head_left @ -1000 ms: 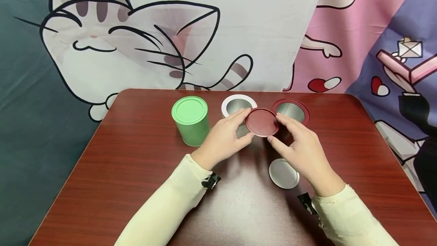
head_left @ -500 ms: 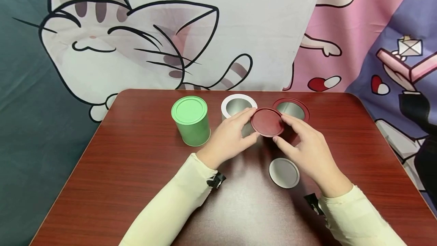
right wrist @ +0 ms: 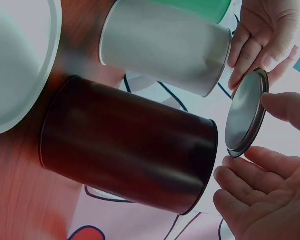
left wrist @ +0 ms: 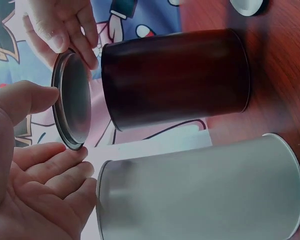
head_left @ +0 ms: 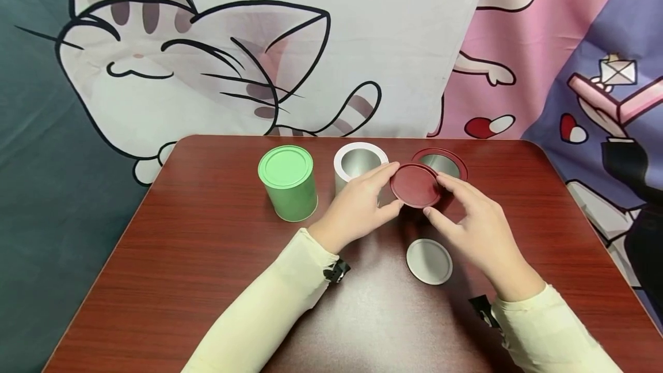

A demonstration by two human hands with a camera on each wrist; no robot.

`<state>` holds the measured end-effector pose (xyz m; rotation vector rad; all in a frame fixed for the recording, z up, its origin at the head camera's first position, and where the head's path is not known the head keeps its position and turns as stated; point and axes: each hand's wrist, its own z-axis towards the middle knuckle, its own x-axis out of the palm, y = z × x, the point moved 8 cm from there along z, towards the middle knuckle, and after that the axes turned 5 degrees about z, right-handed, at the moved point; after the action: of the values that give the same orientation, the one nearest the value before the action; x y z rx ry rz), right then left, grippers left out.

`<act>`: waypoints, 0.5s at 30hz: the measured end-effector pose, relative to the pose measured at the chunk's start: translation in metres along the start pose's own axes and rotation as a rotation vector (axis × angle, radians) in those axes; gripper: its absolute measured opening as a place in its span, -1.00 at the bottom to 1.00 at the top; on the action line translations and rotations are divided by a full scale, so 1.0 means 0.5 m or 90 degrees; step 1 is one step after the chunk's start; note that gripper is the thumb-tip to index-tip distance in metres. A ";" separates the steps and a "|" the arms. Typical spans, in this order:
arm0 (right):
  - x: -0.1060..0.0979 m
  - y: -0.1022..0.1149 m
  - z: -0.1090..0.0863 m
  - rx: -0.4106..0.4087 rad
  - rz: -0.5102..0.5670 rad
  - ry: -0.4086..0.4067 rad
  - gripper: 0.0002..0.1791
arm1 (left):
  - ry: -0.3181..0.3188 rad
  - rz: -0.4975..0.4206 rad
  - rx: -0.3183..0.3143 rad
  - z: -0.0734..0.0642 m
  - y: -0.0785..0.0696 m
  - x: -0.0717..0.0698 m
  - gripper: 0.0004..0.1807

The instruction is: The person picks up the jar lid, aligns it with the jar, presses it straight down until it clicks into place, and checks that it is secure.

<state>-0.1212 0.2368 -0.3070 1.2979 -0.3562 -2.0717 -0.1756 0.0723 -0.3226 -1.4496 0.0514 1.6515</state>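
Note:
Both hands hold a round dark-red lid point(head_left: 416, 186) by its rim, one on each side. My left hand point(head_left: 359, 209) pinches its left edge between thumb and fingers; my right hand point(head_left: 476, 226) does likewise on the right. In the wrist views the lid point(left wrist: 72, 100) stands a short way off the rim of the open dark-red can point(left wrist: 175, 77), its metallic underside facing the can. From the head, the lid overlaps the near side of that can point(head_left: 463, 167). A white open can point(head_left: 342, 180) stands just behind my left hand.
A green can point(head_left: 290, 189) with its lid on stands left of the white one. A white lid point(head_left: 429, 262) lies on the brown table point(head_left: 181, 258), nearer than the cans. Behind the table's far edge hangs a printed cloth point(head_left: 409, 45).
Both hands have carried the red lid to the right, from in front of the white can toward the red can. The cans and the white lid stay in place.

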 end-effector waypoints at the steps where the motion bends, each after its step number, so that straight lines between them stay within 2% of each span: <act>1: -0.001 -0.001 0.000 -0.001 0.000 -0.002 -0.35 | 0.000 0.001 0.003 0.002 -0.001 0.001 -0.33; 15: -0.018 -0.016 -0.003 0.008 -0.020 -0.014 -0.35 | 0.018 0.013 0.005 0.024 -0.016 0.014 -0.33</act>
<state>-0.1204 0.2490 -0.3056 1.2968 -0.3600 -2.1148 -0.1788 0.0877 -0.3204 -1.4705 0.0889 1.6457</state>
